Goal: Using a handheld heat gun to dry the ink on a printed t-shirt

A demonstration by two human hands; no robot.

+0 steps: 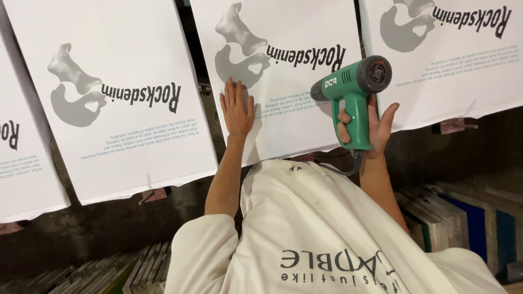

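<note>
Seen from the head camera, the left hand [237, 110] lies flat with fingers spread on the near edge of the middle white printed sheet [283, 76], beside its grey shape. The right hand [366, 126] grips the handle of a green heat gun [352, 87], fingers partly open, its nozzle aimed left over that sheet. More printed sheets [117, 98] lie left and right; stacked frames [457, 218] stand lower right.

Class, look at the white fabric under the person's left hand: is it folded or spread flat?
Spread flat. The fabric lies smooth with its whole grey print showing, and the left hand rests open on it.
</note>
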